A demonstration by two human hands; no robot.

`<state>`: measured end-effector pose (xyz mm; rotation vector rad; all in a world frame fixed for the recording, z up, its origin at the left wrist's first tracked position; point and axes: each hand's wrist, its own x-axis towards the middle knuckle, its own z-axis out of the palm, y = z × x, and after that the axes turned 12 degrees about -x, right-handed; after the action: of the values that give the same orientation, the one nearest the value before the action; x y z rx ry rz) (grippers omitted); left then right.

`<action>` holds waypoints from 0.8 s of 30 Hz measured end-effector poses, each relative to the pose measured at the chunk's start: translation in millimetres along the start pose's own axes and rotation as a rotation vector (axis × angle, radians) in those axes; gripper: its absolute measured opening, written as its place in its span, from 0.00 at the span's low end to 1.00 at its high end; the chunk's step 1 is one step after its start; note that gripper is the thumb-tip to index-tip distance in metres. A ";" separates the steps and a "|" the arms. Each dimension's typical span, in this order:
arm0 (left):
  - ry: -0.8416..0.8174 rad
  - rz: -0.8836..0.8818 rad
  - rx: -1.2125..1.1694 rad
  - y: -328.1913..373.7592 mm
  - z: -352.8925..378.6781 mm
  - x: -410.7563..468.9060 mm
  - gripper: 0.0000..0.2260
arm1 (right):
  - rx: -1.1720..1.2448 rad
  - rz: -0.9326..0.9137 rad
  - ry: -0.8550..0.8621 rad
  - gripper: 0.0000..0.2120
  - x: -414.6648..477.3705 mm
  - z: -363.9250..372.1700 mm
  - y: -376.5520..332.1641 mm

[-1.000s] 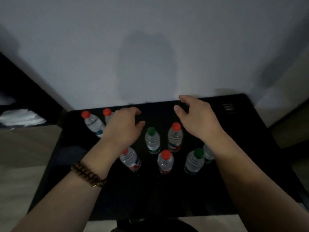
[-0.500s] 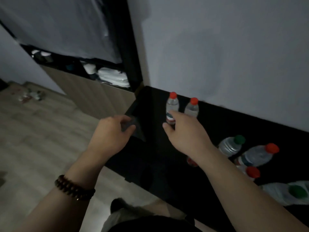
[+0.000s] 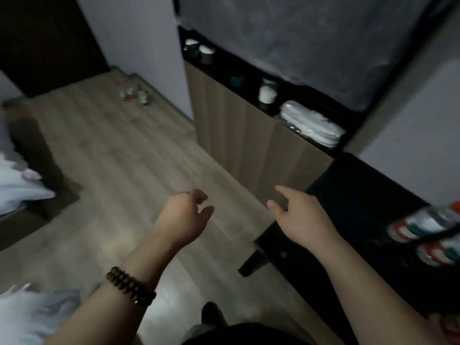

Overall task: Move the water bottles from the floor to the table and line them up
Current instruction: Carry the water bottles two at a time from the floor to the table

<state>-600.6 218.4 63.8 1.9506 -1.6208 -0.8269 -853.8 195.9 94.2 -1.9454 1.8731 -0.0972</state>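
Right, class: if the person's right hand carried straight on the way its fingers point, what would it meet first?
Probably the wooden cabinet front, up and to the left of the right hand. Nothing shows between them, though depth is hard to judge in this dim view.

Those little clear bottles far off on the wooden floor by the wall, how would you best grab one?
Probably round the middle of its body, coming from the open wooden floor side, since the pale wall stands close behind the small clear plastic bottles. They are too far and blurred to tell upright from lying.
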 end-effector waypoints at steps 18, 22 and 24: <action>0.240 -0.250 -0.028 -216.7 -233.7 167.8 0.16 | -0.046 -0.337 -0.104 0.27 273.1 122.2 -329.8; 0.179 -0.279 -0.009 -257.9 -292.8 250.4 0.16 | 0.041 -0.334 -0.172 0.28 362.6 141.2 -407.6; 0.144 -0.288 -0.005 -273.9 -327.8 293.7 0.15 | 0.042 -0.346 -0.181 0.28 400.9 142.3 -450.1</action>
<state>-142.6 -24.5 62.7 2.2180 -1.2731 -0.7735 -350.8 -159.2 26.5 -2.1522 1.3984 -0.0613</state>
